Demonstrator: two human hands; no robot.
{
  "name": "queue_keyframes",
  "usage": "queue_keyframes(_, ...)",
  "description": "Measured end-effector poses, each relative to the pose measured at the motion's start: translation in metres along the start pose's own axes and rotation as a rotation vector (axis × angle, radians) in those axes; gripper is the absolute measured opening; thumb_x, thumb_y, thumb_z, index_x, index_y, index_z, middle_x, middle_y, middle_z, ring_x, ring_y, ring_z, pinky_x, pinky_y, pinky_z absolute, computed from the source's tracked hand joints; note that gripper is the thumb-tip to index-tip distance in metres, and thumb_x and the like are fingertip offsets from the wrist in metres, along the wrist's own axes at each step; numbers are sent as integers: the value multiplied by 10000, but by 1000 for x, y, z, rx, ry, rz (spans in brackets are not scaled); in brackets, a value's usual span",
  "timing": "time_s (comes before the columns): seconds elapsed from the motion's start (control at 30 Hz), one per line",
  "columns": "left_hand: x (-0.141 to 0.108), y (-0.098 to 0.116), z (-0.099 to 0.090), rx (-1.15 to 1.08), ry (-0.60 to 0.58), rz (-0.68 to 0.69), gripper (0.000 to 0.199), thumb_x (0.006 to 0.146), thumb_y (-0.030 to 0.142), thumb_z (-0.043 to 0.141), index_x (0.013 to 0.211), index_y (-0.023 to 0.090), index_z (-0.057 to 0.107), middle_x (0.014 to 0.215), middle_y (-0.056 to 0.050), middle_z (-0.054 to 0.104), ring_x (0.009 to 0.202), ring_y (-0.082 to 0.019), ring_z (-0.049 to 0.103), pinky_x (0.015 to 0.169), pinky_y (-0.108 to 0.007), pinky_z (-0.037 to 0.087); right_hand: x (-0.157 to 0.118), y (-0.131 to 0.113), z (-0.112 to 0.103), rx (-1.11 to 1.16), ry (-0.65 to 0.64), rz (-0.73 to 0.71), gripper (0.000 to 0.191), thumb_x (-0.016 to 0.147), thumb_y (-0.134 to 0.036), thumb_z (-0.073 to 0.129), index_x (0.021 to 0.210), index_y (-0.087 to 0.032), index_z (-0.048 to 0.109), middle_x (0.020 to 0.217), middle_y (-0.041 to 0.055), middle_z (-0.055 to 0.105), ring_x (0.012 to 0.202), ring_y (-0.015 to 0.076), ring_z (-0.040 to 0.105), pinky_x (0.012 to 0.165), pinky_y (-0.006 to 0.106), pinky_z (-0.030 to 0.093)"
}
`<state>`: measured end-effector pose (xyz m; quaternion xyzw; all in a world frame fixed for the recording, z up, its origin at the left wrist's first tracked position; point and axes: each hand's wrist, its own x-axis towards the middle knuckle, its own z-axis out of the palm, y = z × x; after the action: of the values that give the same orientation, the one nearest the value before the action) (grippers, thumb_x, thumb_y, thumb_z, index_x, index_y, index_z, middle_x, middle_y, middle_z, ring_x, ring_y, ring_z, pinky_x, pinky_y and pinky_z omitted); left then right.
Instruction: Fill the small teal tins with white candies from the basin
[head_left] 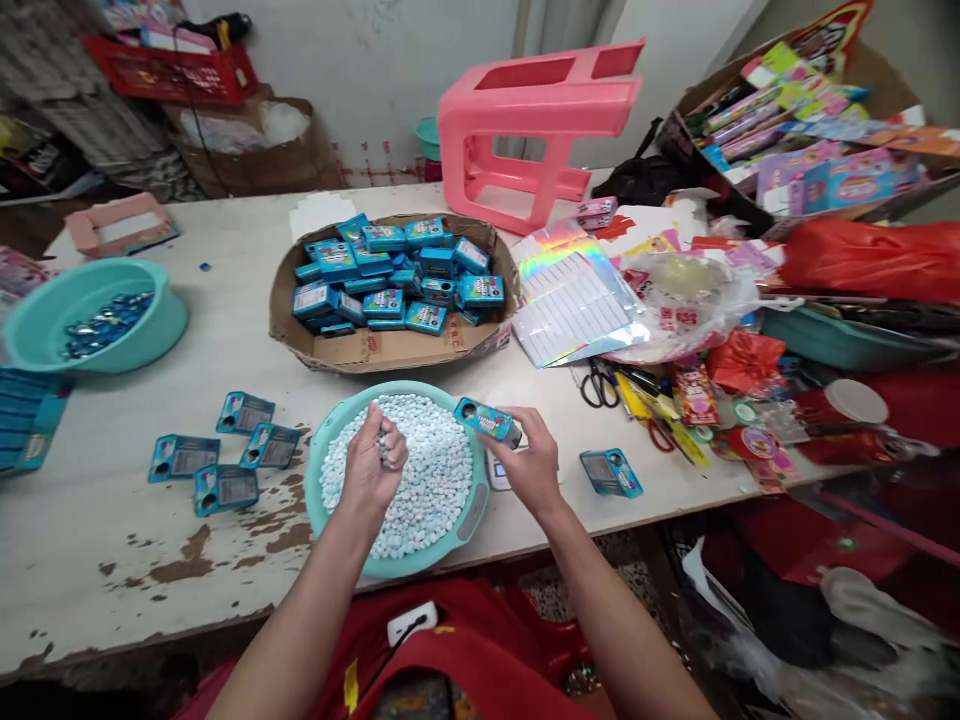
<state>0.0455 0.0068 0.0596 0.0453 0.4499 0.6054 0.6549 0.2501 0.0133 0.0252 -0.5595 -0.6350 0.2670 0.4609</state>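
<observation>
Over a teal basin full of small pale candies, my left hand is closed around some of the candies. My right hand grips a small blue box with a round hole, held at the basin's right rim. Several similar blue boxes lie on the table left of the basin, and one more lies to the right. Behind the basin, a cardboard tray holds many blue boxes. Part of a scale shows beneath my right hand.
A teal bowl with blue wrapped pieces stands at the left. A pink stool lies on its side at the back. Shiny sheets, black scissors, packets and a carton crowd the right side.
</observation>
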Motion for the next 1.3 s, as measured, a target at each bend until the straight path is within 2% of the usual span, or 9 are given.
queue_keyframes(0.13, -13, 10, 30, 68, -40, 305, 423, 741, 481, 654, 579, 164, 426, 466, 64, 360, 391, -47, 377, 402, -186, 303, -19, -39, 25, 90, -162, -51, 325, 736, -283, 721, 1036, -242, 604, 975, 46, 631, 943, 217, 589, 846, 367, 470)
queue_keyframes(0.27, -8, 4, 31, 182, 13, 486, 432, 752, 457, 645, 524, 165, 425, 486, 40, 411, 513, -97, 519, 579, -240, 429, -26, -49, 45, 135, -183, -42, 320, 727, -253, 731, 1025, -235, 615, 980, 41, 640, 943, 205, 591, 860, 354, 474)
queue_keyframes(0.43, 1, 1, 23, 180, 33, 490, 410, 761, 421, 643, 527, 170, 419, 486, 46, 391, 522, -115, 529, 583, -260, 437, -26, -43, 48, 170, -172, -14, 320, 721, -253, 735, 1018, -229, 619, 988, 44, 639, 956, 205, 588, 865, 350, 475)
queue_keyframes(0.73, 6, -1, 28, 216, -15, 527, 423, 812, 446, 581, 545, 168, 408, 526, 38, 370, 546, -103, 495, 593, -249, 426, -20, -39, 52, 233, -177, 42, 340, 703, -250, 751, 1017, -236, 622, 980, 41, 626, 953, 208, 580, 855, 348, 472)
queue_keyframes(1.0, 17, 4, 25, 195, -10, 494, 394, 823, 451, 559, 589, 173, 405, 537, 49, 337, 462, -71, 369, 449, -204, 308, -9, -41, 49, 263, -161, 76, 344, 676, -246, 767, 992, -221, 632, 957, 39, 628, 932, 205, 588, 845, 340, 475)
queue_keyframes(1.07, 18, 7, 11, 340, -15, 464, 396, 835, 474, 519, 591, 179, 416, 539, 40, 368, 464, -81, 376, 448, -208, 310, -9, -37, 39, 301, -125, 129, 326, 690, -267, 754, 988, -220, 628, 963, 39, 623, 928, 204, 590, 838, 342, 481)
queue_keyframes(1.2, 29, 25, -32, 1121, -215, 419, 267, 789, 419, 587, 652, 190, 569, 749, -29, 596, 740, -166, 559, 682, -276, 444, -13, -7, 10, 363, 47, 301, 347, 714, -307, 724, 1014, -200, 586, 959, 50, 614, 888, 202, 599, 814, 359, 495)
queue_keyframes(1.27, 48, 46, -46, 1409, -238, 515, 195, 797, 393, 574, 758, 209, 628, 897, -41, 633, 893, -201, 568, 816, -317, 436, -13, 22, -2, 352, 180, 372, 386, 694, -316, 736, 1017, -194, 563, 939, 43, 613, 870, 197, 600, 825, 374, 489)
queue_keyframes(1.3, 63, 60, -50, 1492, -187, 599, 197, 815, 389, 546, 811, 214, 636, 940, -45, 633, 925, -208, 565, 849, -331, 427, -12, 38, -5, 323, 245, 380, 410, 670, -324, 750, 1011, -190, 565, 931, 39, 611, 868, 197, 598, 841, 386, 479)
